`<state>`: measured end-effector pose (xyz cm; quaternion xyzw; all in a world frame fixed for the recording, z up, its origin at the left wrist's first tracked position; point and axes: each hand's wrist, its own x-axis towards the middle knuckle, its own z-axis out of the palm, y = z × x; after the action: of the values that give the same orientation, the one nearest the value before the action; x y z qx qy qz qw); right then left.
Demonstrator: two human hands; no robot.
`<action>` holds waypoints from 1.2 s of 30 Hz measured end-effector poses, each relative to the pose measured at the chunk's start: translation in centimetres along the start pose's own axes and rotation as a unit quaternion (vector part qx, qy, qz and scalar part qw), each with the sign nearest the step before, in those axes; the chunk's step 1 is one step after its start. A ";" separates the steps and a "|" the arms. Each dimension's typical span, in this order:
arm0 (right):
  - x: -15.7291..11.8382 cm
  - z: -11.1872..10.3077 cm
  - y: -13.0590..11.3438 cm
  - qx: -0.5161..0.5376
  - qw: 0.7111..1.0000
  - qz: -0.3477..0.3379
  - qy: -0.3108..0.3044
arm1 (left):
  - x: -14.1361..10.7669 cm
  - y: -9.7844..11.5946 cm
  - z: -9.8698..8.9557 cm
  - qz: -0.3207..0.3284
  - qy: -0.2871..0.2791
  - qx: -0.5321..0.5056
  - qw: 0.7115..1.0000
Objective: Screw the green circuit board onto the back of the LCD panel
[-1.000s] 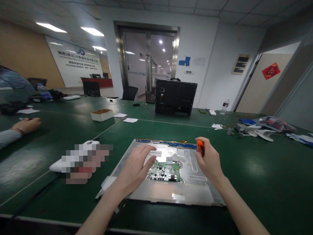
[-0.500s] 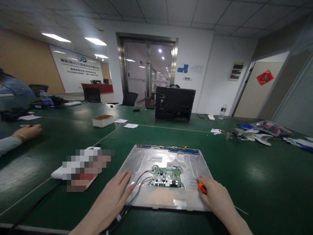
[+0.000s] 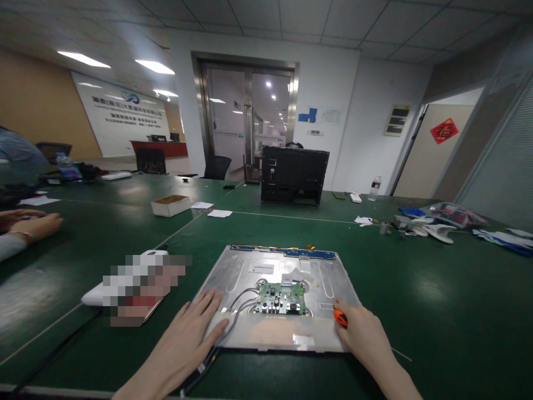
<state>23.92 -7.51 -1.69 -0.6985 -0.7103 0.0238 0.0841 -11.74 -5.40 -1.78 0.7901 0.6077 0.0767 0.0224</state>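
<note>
A flat metal display panel lies back side up on the table before me, a green circuit board at its middle. A blue circuit strip runs along its far edge. My left hand rests on the panel's left side, fingers stretched out, beside dark cables that lead from the board toward me. At the right edge my right hand is closed around a screwdriver with an orange and black handle. Its thin shaft sticks out to the right, under my wrist.
A black monitor casing stands beyond the panel. Left are a pixelated flat item, a small open box and another person's hands. Far right lie bags and tools, near a water bottle.
The view has shifted slightly, so everything sits a little further left. The other person's second hand has come into view at the left. Both my hands keep their places on the panel.
</note>
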 end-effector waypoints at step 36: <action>2.4 -1.3 10.3 -0.051 0.983 0.171 0.040 | 3.0 17.1 2.9 0.166 -0.074 -0.059 0.982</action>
<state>34.32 -4.99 -1.73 -0.8132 -0.5770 -0.0260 0.0714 5.82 -6.81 -2.20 0.8806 0.4595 0.0567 0.1007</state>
